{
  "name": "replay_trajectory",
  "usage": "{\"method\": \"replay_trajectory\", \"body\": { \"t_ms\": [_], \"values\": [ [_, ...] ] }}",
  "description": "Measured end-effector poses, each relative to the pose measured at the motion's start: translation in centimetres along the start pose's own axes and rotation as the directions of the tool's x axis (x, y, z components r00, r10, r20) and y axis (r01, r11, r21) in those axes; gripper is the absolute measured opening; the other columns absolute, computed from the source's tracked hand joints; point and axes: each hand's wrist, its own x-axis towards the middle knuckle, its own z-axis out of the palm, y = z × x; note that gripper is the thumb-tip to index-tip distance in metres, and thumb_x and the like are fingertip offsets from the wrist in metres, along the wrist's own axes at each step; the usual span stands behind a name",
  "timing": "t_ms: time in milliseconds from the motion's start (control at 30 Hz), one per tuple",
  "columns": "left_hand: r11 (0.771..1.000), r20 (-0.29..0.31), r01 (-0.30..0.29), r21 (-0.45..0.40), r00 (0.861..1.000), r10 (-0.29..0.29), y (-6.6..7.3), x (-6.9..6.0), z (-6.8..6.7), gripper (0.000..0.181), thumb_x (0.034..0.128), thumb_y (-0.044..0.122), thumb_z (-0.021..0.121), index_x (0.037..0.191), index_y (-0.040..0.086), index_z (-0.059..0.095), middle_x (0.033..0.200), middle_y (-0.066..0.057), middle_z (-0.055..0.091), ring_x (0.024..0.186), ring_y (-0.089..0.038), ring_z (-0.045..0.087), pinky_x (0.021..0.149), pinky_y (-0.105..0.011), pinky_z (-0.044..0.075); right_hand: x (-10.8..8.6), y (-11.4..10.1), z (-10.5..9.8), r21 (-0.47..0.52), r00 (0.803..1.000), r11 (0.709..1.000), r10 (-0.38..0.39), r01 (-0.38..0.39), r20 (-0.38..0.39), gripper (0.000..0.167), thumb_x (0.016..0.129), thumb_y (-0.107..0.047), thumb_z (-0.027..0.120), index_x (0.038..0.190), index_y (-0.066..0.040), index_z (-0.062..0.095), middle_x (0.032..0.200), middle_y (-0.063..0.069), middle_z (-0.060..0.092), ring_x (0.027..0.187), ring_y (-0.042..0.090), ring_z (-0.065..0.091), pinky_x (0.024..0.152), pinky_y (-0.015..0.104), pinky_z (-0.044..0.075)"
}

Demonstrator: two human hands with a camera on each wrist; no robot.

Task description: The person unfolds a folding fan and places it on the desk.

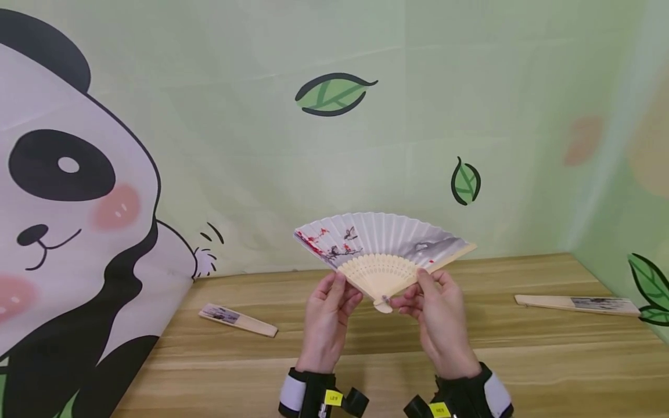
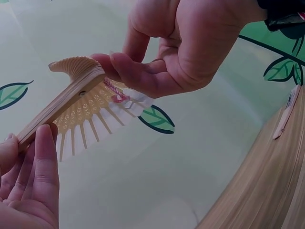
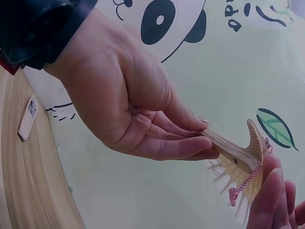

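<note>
A folding fan (image 1: pixel 384 238) is spread wide above the table, its pale leaf painted with red blossoms, a bird and grey hills. The left hand (image 1: pixel 326 319) pinches the fan's left outer stick between thumb and fingers. On the right outer stick the right hand (image 1: pixel 439 319) has its thumb and fingers closed. In the left wrist view the fan's ribs (image 2: pixel 90 112) spread from a rivet, with a pink cord (image 2: pixel 113 89) beside it. The right wrist view shows the right hand (image 3: pixel 128 100) pinching the wooden stick (image 3: pixel 228 150), fingertips of the left hand (image 3: pixel 274 200) near the rivet end.
One folded fan (image 1: pixel 238 320) lies on the wooden table (image 1: pixel 366 360) at the left, and another folded fan (image 1: pixel 577 304) lies at the right. Behind the table stands a light green backdrop (image 1: pixel 235 145) with a printed panda and leaves.
</note>
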Motion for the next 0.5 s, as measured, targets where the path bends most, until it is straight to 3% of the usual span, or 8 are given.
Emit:
{"method": "replay_trajectory", "body": {
  "t_ms": [500],
  "values": [
    [1.000,-0.017,-0.021,0.017,1.000,0.022,-0.23,0.12,-0.32,0.015,0.0992,0.017,0.058,0.105,0.004,0.064,0.088,-0.008,0.069,0.073,-0.010,0.067,0.074,-0.023,0.058,0.13,0.44,0.10,0.012,0.999,0.999,-0.034,0.035,-0.016,0.014,0.107,-0.016,0.038,0.103,-0.002,0.038,0.072,0.006,0.056,0.061,0.018,0.067,0.059,0.030,0.058]
  ]
}}
